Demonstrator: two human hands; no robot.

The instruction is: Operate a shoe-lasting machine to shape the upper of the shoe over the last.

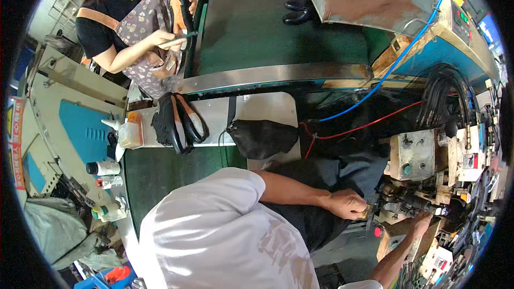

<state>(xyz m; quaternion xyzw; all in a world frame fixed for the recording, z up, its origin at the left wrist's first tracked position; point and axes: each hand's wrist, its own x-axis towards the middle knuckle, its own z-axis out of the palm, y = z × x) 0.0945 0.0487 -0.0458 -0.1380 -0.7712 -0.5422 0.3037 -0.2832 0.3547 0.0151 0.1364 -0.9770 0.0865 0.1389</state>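
My left hand (348,204) is closed in a fist in front of the machine on the right. A small yellow thing (365,212) shows at its fingers, too small to name. Farther right, my right hand (421,223) reaches in among the machine's dark metal parts (409,207). Its fingers are bent together against them, and what they grip is hidden. Above my hands is a worn metal box (415,155) with a green button. A red knob (378,232) sits just below my left hand.
Across the belt's end (278,48), a co-worker holds a black-and-tan shoe (180,13) and a small tool. A pair of shoes (179,123) and a black pouch-like piece (265,138) lie on the metal shelf (267,104). Blue (393,64) and red hoses (369,125) cross near the machine.
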